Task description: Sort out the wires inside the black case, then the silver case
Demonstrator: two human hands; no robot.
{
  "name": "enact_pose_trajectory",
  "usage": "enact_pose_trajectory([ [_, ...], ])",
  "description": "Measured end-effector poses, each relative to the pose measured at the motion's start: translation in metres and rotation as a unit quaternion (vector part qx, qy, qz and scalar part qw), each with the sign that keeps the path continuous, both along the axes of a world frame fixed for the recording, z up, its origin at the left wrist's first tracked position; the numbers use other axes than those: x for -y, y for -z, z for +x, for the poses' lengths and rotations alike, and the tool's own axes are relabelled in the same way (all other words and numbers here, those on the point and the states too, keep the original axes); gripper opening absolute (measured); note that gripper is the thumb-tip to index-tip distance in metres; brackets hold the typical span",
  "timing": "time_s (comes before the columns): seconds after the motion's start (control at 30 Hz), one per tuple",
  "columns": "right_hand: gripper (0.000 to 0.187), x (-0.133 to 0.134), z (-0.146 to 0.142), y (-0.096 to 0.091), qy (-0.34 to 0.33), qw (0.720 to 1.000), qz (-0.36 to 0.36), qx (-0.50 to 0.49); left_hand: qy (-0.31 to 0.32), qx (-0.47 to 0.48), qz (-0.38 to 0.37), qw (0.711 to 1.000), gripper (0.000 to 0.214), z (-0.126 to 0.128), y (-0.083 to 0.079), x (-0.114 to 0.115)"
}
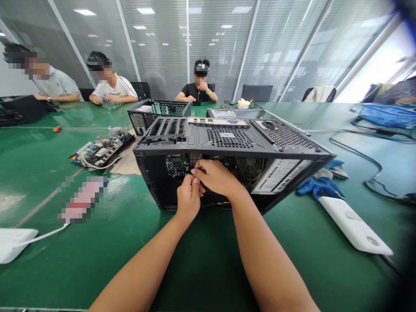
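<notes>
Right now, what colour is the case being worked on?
The case is dark grey to black, best in head view.

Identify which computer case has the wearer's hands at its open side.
The large, central, nearest case: the left hand and right hand meet at its open side. Neither reaches the case behind or far-left black case.

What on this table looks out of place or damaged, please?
I see no spill or clear breakage. Slightly odd: a bare circuit board lies outside any case, left of the open computer case, and the blue gloves right of it look crumpled.
</notes>
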State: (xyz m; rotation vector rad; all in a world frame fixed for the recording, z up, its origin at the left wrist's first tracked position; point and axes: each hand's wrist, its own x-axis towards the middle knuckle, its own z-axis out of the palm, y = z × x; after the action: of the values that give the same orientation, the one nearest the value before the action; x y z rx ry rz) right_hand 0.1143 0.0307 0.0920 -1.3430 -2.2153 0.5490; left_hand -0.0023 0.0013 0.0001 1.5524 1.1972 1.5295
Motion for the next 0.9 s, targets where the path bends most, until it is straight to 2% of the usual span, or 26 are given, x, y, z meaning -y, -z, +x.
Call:
enact_pose_trajectory([
  [0.33, 0.019, 0.0010, -0.0002, 0.0001, 0.001, 1.000, -0.013, -0.007, 0.005, 0.020, 0.003, 1.000, 0.025, -0.0006, 0.0070, -0.0016],
  [0.9, 0.015, 0.0012, -0.0002, -0.0001, 0.001, 1.000, -0.015, -0.009, 0.002, 0.019, -0.003, 1.000, 0.024, -0.0007, 0.0054, -0.0014],
])
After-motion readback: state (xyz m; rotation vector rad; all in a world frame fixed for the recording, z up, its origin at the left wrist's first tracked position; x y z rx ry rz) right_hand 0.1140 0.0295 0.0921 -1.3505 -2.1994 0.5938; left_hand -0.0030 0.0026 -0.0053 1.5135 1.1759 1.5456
